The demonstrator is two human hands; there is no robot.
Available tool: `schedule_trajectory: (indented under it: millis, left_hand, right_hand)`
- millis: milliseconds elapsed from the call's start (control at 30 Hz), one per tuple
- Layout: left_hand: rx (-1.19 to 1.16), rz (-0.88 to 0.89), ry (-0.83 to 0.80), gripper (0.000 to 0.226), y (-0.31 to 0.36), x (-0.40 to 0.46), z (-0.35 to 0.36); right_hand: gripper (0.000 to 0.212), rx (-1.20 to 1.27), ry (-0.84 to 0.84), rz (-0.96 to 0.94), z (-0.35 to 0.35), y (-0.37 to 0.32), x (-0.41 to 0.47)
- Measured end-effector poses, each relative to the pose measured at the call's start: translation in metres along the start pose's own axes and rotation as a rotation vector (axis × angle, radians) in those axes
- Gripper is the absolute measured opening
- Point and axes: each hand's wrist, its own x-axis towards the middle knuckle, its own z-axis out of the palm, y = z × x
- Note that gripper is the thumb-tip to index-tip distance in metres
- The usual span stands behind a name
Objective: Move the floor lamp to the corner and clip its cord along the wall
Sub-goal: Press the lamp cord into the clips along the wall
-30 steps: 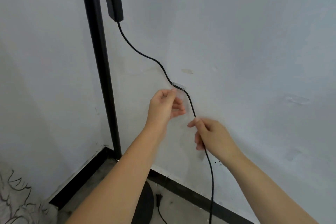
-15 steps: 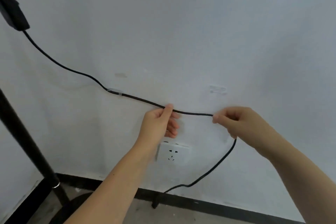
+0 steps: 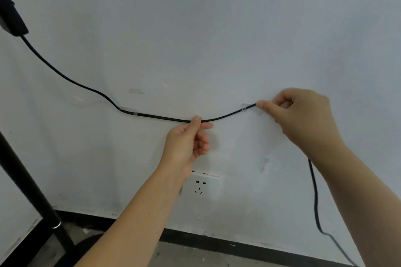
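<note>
The black cord runs from the lamp's black switch box at the upper left, down along the white wall. It passes under a clear clip and lies at a second clear clip. My left hand pinches the cord between the two clips. My right hand pinches it just right of the second clip, against the wall. Past my right arm the cord hangs down to the floor. The black lamp pole stands at the left edge.
A white wall socket sits below my left hand. A black skirting strip runs along the wall's foot above the grey concrete floor. The lamp's round base shows partly at the bottom left.
The view has swung right from the corner. My right hand has drawn the cord up and right to the second clip. My left hand has slid right along the cord.
</note>
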Motion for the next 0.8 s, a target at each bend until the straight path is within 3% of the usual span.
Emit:
schedule_trajectory:
  millis: [200, 367, 533, 667, 800]
  left_hand:
    - [-0.01, 0.007, 0.004, 0.033, 0.0, 0.002, -0.001]
    - [0.018, 0.055, -0.018, 0.034, -0.002, 0.003, -0.002]
    - [0.318, 0.146, -0.158, 0.024, -0.015, -0.007, 0.009]
    - [0.553, 0.13, -0.281, 0.016, -0.049, -0.014, 0.032]
    - [0.717, 0.147, -0.257, 0.017, -0.076, -0.01, 0.043]
  right_hand:
    - [0.029, 0.458, -0.317, 0.287, 0.001, 0.039, -0.023]
    - [0.039, 0.734, -0.493, 0.406, 0.03, 0.066, -0.054]
    - [0.045, 0.941, -0.753, 0.571, 0.054, 0.087, -0.086]
    - [0.044, 0.854, -0.78, 0.703, 0.066, 0.114, -0.112]
    - [0.045, 0.614, -0.601, 0.622, 0.067, 0.116, -0.106]
